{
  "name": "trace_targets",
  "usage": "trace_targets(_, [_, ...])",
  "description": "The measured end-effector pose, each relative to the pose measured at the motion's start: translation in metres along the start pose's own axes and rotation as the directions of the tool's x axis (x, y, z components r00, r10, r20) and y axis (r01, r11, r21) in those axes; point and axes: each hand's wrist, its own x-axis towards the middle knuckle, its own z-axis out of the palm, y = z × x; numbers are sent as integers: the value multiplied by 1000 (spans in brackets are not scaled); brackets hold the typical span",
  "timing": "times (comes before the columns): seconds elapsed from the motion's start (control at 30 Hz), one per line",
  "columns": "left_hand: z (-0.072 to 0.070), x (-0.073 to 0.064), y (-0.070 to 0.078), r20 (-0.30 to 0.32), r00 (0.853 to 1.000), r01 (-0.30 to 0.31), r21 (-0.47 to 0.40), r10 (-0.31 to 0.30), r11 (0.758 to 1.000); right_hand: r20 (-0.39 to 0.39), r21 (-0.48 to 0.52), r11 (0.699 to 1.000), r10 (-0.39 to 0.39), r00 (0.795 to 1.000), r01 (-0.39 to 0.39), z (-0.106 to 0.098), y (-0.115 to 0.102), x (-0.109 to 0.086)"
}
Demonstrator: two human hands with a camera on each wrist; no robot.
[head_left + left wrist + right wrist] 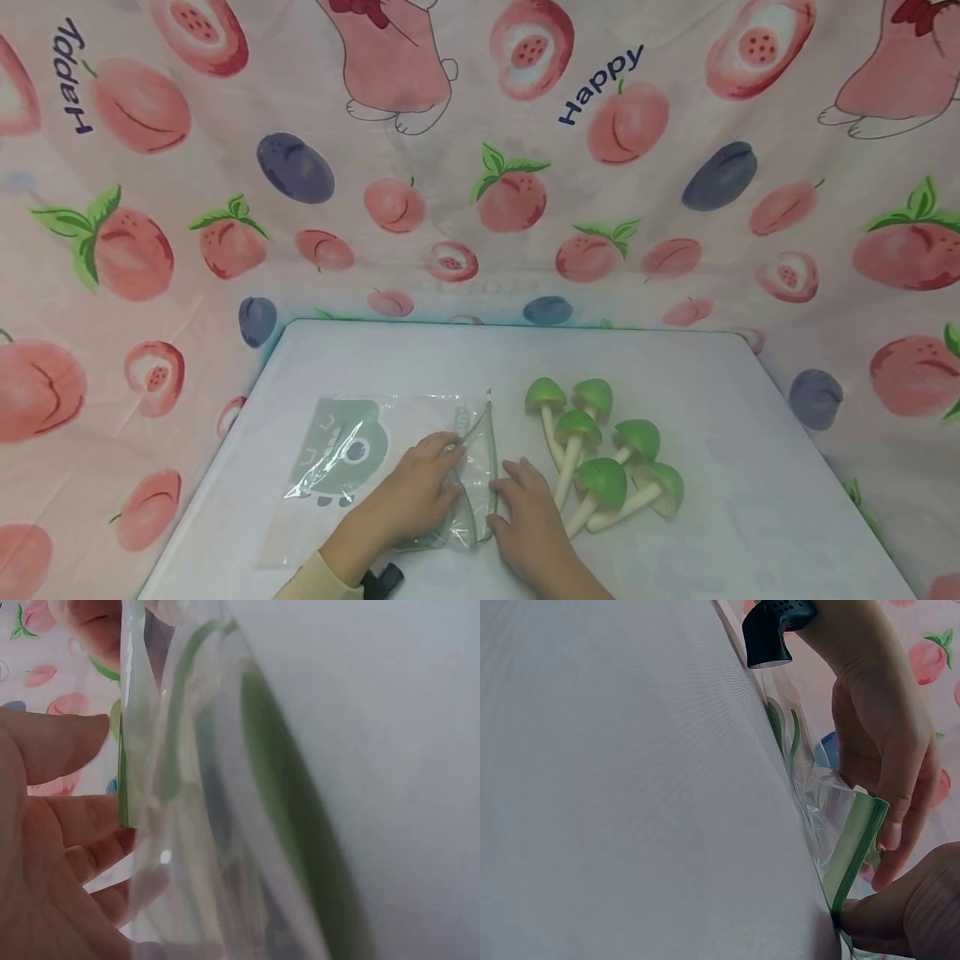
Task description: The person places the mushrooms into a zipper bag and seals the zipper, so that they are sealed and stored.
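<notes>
A clear zip bag (322, 492) with a green cartoon print lies flat on the table, its green zip edge (859, 855) raised on the right. My left hand (423, 487) rests over the bag near that mouth; in the left wrist view its thumb (67, 742) stands apart from the fingers, which touch the film. My right hand (532, 525) pinches the zip edge between thumb (877, 911) and finger. Right of the bag lie several toy mushrooms with green caps (602, 483) and white stems, untouched by either hand. Whether the bag holds anything is hard to tell.
The white table (720, 550) reaches back to a fruit-print cloth (450, 150) hanging behind and at both sides. A black wrist mount (384, 581) sits by my left wrist, over the table's near part.
</notes>
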Motion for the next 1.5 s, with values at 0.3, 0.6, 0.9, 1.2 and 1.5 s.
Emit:
trace_targets(0.3, [8,4,-1,-89,996,6,-20,-7,1000,-3,-6,1000,4,1000,-4,2,-1,-1])
trace_targets(0.6, [10,5,0,-104,992,64,-17,-65,998,-26,-8,1000,-6,1000,6,4,-1,-2])
trace_targets(0.9, [10,1,-2,-49,998,28,18,-27,999,-25,-15,1000,-5,1000,4,5,-1,-2])
trace_targets(1.2, [6,-3,-2,-45,999,9,17,-8,1000,-33,-24,1000,-9,999,9,6,-2,-3])
trace_targets(1.5, [2,-4,-4,-40,999,-14,-11,14,1000,3,-17,1000,-2,1000,2,5,-4,0])
